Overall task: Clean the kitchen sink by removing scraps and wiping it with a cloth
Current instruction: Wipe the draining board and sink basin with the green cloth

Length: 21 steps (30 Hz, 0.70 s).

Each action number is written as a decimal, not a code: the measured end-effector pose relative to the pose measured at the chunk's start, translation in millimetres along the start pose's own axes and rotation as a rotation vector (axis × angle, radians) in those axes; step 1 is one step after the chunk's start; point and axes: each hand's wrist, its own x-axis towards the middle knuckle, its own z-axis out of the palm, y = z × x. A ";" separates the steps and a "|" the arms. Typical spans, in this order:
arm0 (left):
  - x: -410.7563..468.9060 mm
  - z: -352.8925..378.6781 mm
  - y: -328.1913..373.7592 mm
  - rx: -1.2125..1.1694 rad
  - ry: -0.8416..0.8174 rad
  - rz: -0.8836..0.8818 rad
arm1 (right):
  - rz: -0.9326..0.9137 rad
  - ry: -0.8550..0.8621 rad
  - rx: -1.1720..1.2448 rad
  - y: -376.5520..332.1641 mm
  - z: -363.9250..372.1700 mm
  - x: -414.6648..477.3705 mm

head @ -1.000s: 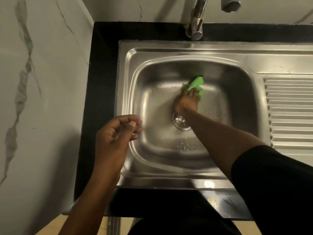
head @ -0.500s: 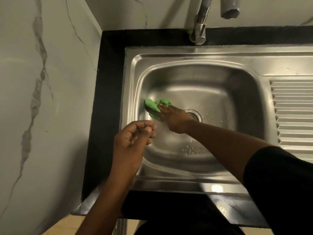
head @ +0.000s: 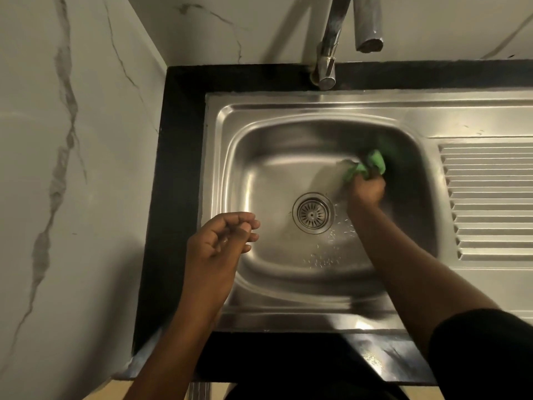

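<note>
A stainless steel sink point(head: 259, 301) fills the middle of the view, with a round drain strainer point(head: 313, 213) in its floor. My right hand point(head: 367, 188) is down in the basin at the far right, gripping a bunched green cloth point(head: 366, 166) and pressing it against the right wall. My left hand point(head: 220, 243) hovers over the sink's left rim with its fingers curled together; nothing shows in it. Water droplets speckle the basin floor near the drain.
A chrome tap point(head: 328, 53) rises behind the sink, its spout point(head: 367, 24) hanging over the basin. A ribbed draining board point(head: 490, 197) lies to the right. Black countertop point(head: 176, 197) frames the sink, with marble wall on the left and behind.
My right hand has swept the green cloth from the basin's left side across to its far right wall. The left hand has barely moved.
</note>
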 end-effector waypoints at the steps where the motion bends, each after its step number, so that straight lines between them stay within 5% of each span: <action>1: 0.4 -0.5 0.0 -0.002 0.002 -0.003 | 0.122 0.033 0.301 -15.8 2.8 -3.0; 5: 2.0 -2.3 -0.3 -0.001 0.005 -0.020 | 0.292 -0.052 0.996 -78.1 7.4 -13.9; 16: 2.6 -5.3 -0.3 0.038 0.021 -0.007 | 0.675 -0.391 0.870 -98.2 142.0 -119.7; 21: 3.8 2.3 8.4 0.049 0.024 -0.005 | 0.760 -0.516 0.797 -95.0 143.9 -135.9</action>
